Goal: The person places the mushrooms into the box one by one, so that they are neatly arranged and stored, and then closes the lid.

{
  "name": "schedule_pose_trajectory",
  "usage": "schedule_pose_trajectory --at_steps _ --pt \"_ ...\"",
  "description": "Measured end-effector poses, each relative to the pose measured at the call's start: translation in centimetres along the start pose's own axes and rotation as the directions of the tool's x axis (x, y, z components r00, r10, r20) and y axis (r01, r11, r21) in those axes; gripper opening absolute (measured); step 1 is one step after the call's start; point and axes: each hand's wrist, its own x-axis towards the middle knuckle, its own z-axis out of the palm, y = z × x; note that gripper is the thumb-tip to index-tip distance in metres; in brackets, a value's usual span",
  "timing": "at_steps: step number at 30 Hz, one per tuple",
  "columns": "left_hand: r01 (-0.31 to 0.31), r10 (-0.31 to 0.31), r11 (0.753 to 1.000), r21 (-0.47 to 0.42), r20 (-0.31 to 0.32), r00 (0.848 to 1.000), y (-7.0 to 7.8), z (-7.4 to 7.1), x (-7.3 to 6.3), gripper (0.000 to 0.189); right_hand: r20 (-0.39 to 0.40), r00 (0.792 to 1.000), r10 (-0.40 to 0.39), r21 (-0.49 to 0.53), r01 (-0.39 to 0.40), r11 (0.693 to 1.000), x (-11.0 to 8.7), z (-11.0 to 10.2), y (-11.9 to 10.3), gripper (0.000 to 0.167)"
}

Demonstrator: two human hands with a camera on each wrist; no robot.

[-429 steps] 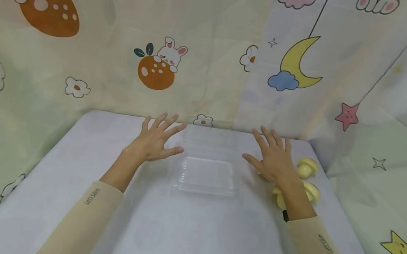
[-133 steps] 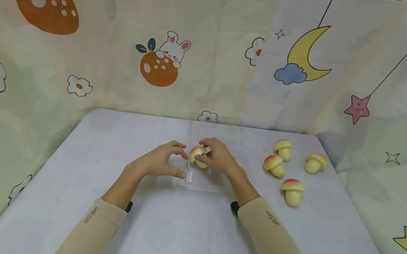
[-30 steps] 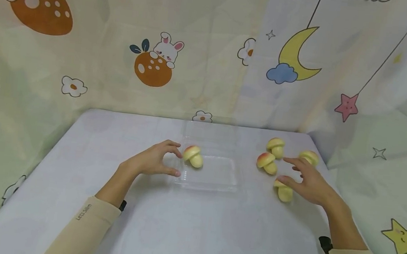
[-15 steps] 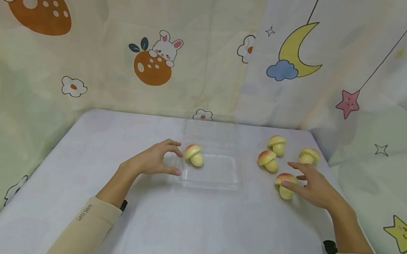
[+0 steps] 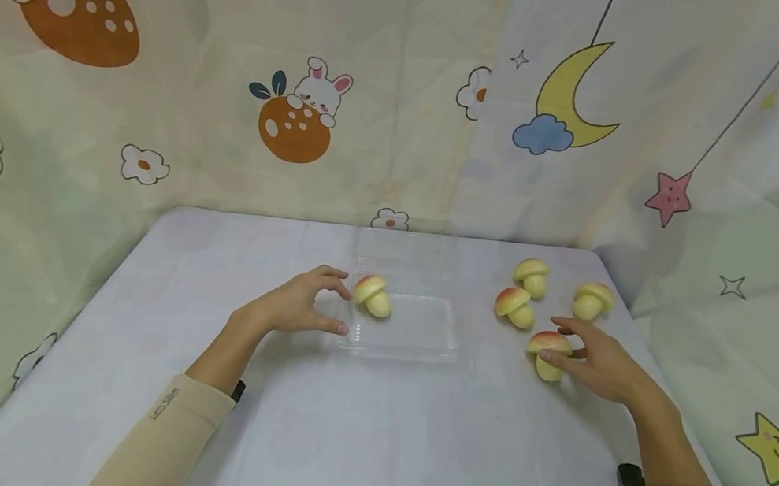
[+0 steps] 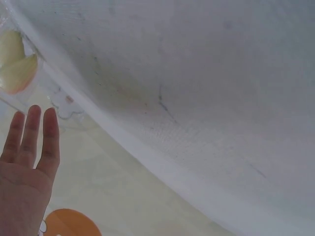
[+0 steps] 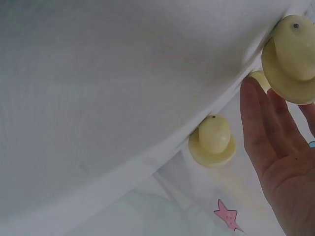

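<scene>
A clear plastic clamshell box [image 5: 402,353] stands opened on the table, its lid folded back toward the wall. One toy mushroom [image 5: 373,296], yellow with a red-tinted cap, lies in the box's back left part. My left hand [image 5: 293,304] is at the box's left edge, thumb and fingers spread apart; its fingers look straight in the left wrist view. At the right, my right hand [image 5: 598,360] reaches round another mushroom [image 5: 550,344], thumb in front and fingers behind. In the right wrist view those fingers stretch beside this mushroom [image 7: 295,54]; the thumb is hidden there.
Beyond the right hand lie more toy mushrooms: one at the back [image 5: 532,277], one nearer the box [image 5: 515,308] and one toward the table's right edge [image 5: 593,301]. A patterned cloth [image 5: 401,133] hangs behind the white table [image 5: 368,447].
Over the last second, my right hand has lowered slightly and its thumb and fingers have come round the front mushroom. My left hand stays at the box. Earlier, a mushroom was placed in the box.
</scene>
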Motion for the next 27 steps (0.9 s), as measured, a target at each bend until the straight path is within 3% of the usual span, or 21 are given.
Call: schedule_pose_trajectory --at_steps 14,27 --pt "0.019 -0.019 1.000 -0.008 0.003 1.000 -0.09 -0.06 -0.03 0.063 0.003 1.000 -0.020 -0.004 0.020 1.000 0.10 0.59 -0.09 0.065" --pt "-0.022 0.022 0.999 -0.028 -0.003 1.000 -0.38 0.07 -0.22 0.063 -0.008 0.999 -0.046 -0.014 0.046 0.999 0.24 0.55 -0.37 0.059"
